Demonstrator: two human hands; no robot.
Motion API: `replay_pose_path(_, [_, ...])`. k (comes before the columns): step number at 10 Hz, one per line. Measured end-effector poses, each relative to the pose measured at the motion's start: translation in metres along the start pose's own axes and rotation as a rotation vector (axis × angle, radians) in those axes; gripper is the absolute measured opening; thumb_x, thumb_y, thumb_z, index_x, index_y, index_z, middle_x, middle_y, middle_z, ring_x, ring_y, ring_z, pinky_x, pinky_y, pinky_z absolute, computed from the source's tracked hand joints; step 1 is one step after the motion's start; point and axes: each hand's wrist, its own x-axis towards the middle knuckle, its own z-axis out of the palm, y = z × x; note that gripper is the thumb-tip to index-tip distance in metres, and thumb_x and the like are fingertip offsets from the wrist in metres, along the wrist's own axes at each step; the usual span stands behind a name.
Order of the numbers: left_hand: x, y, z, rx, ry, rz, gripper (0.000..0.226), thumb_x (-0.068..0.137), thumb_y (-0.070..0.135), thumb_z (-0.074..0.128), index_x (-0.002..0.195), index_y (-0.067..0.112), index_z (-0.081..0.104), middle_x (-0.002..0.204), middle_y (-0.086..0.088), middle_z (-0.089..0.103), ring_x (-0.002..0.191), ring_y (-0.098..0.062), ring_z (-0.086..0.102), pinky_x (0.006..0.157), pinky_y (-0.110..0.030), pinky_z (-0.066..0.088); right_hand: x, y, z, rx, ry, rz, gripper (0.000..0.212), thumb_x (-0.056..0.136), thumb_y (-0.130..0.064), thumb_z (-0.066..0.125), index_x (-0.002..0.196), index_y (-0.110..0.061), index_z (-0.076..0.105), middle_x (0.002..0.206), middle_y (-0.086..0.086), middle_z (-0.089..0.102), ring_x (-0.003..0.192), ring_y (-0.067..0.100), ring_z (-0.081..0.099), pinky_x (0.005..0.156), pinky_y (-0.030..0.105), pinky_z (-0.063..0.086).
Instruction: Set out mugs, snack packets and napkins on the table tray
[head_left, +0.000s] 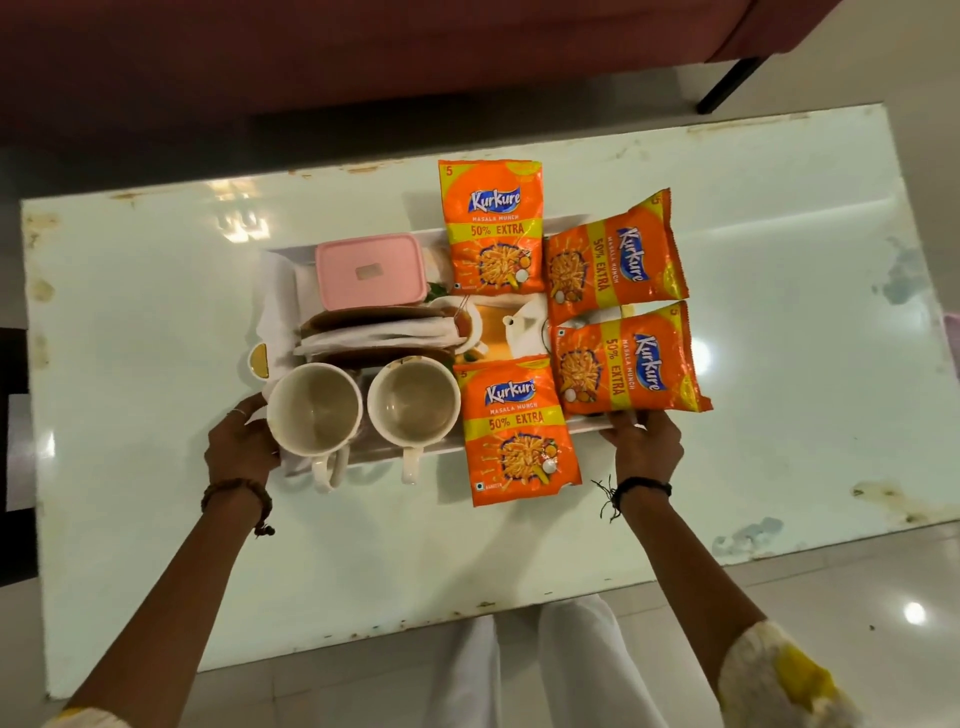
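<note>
- Hands hold a white tray (374, 453) at its two near corners, over a pale glossy bench (156, 312).
- Left hand (241, 447) curls its grip round the tray's near-left corner, fingers tucked against the side of the closest mug; a ring shows on one finger and a beaded band on the wrist.
- Right hand (647, 444) pinches the near-right edge, thumb on top and the other fingers hidden beneath; a black thread is tied round the wrist.
- Two white mugs (314, 410) stand upright just beside the left grip, side by side and both showing bare insides, their handles pointing toward the person.
- Folded napkins (374, 335) lie just beyond the mugs, with brown layers among the white.
- Pink lidded box (370, 270) sits beyond the napkins, at the far-left end of the tray.
- Four orange snack packets (623, 358) crowd the end by the right grip: one touches the thumb, another lies between the two grips and overhangs the near edge, and two lie farther off.
</note>
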Motion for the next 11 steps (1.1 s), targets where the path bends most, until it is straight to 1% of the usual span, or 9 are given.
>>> replay_pose_path(1, [-0.004,0.0,0.012,-0.167,-0.012,-0.072,0.036,0.084,-0.002,0.052,0.118,0.006,0.056,0.075,0.001,0.056,0.066,-0.016,0.054,0.054,-0.028,0.049,0.013,0.001,-0.01,0.011,0.019,0.016,0.027,0.085,-0.006,0.061,0.108,0.007,0.059,0.109,0.025,0.065,0.098,0.04,0.062,0.081,0.042,0.055])
replay_pose_path(2, [-0.013,0.0,0.027,-0.25,-0.053,-0.082,0.032,0.08,-0.003,0.056,0.106,0.015,0.06,0.073,-0.001,0.059,0.064,-0.017,0.056,0.048,-0.023,0.052,0.029,0.002,-0.024,0.002,0.027,0.019,0.027,0.085,-0.005,0.061,0.108,0.008,0.059,0.11,0.027,0.064,0.099,0.042,0.062,0.082,0.044,0.054])
replay_pose_path(4, [-0.021,0.005,0.047,-0.29,-0.083,-0.084,0.033,0.078,-0.004,0.057,0.102,0.019,0.061,0.07,-0.002,0.058,0.059,-0.017,0.053,0.057,-0.029,0.048,0.053,-0.003,-0.038,-0.049,0.002,-0.02,0.026,0.083,-0.007,0.063,0.105,0.006,0.061,0.108,0.026,0.066,0.093,0.041,0.065,0.077,0.038,0.053])
replay_pose_path(6, [-0.022,0.008,0.051,-0.243,-0.093,-0.056,0.033,0.078,0.0,0.059,0.103,0.021,0.061,0.072,-0.003,0.06,0.071,-0.025,0.057,0.073,-0.038,0.052,0.061,-0.003,-0.04,-0.087,-0.016,-0.047,0.027,0.085,-0.012,0.062,0.106,0.004,0.061,0.108,0.024,0.066,0.092,0.04,0.066,0.079,0.036,0.054])
replay_pose_path(7, [-0.022,0.008,0.052,-0.234,-0.087,-0.059,0.03,0.077,0.0,0.059,0.096,0.023,0.06,0.079,-0.008,0.061,0.08,-0.032,0.056,0.084,-0.046,0.051,0.057,0.004,-0.041,-0.071,-0.009,-0.023,0.027,0.086,-0.01,0.06,0.109,0.005,0.059,0.111,0.024,0.065,0.096,0.041,0.064,0.078,0.037,0.054])
replay_pose_path(8, [-0.017,0.007,0.052,-0.135,-0.156,-0.012,0.036,0.083,-0.005,0.051,0.113,0.014,0.059,0.085,-0.006,0.061,0.087,-0.032,0.054,0.095,-0.052,0.047,0.053,0.009,-0.043,-0.013,-0.014,0.002,0.028,0.086,-0.007,0.06,0.111,0.005,0.057,0.114,0.025,0.062,0.099,0.042,0.062,0.082,0.048,0.055])
replay_pose_path(9, [-0.02,0.01,0.051,-0.024,-0.157,0.026,0.043,0.085,-0.009,0.047,0.123,0.01,0.054,0.101,-0.015,0.063,0.092,-0.029,0.054,0.099,-0.055,0.044,0.052,0.008,-0.043,0.013,-0.031,0.019,0.029,0.086,-0.006,0.06,0.112,0.007,0.056,0.115,0.026,0.061,0.101,0.043,0.061,0.084,0.053,0.054])
replay_pose_path(10, [-0.025,0.011,0.052,-0.04,-0.131,0.027,0.043,0.085,-0.008,0.048,0.124,0.011,0.053,0.117,-0.021,0.061,0.107,-0.038,0.057,0.102,-0.056,0.04,0.05,0.009,-0.044,0.082,-0.018,0.016,0.031,0.087,-0.007,0.06,0.114,0.007,0.054,0.116,0.026,0.06,0.1,0.042,0.062,0.078,0.045,0.056])
replay_pose_path(11, [-0.034,0.004,0.052,-0.134,-0.099,-0.015,0.04,0.087,-0.005,0.049,0.124,0.008,0.052,0.126,-0.022,0.056,0.12,-0.038,0.051,0.105,-0.051,0.038,0.035,0.017,-0.05,0.281,0.027,0.065,0.035,0.089,-0.012,0.057,0.12,0.002,0.049,0.116,0.026,0.059,0.092,0.034,0.062,0.072,0.035,0.056])
